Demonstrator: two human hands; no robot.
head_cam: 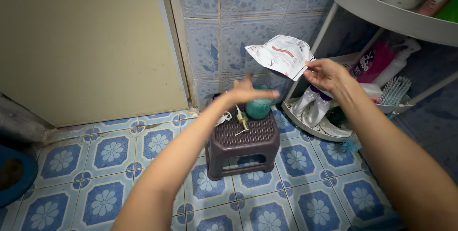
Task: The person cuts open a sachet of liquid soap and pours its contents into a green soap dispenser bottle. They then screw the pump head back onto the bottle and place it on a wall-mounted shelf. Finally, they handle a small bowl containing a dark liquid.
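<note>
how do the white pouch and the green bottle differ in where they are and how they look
The white pouch is flat and crinkled, with red print; the green bottle is rounded and teal.

The pouch is held up in the air by the right hand, against the tiled wall; the bottle stands on the brown stool.

The right hand pinches the pouch's edge, while the left hand is blurred over the bottle, so contact is unclear.

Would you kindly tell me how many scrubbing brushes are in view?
2: a pale blue bristle brush on the white corner rack's lower shelf, and a teal-bristled brush beneath that shelf, partly hidden. Others may be hidden.
</note>
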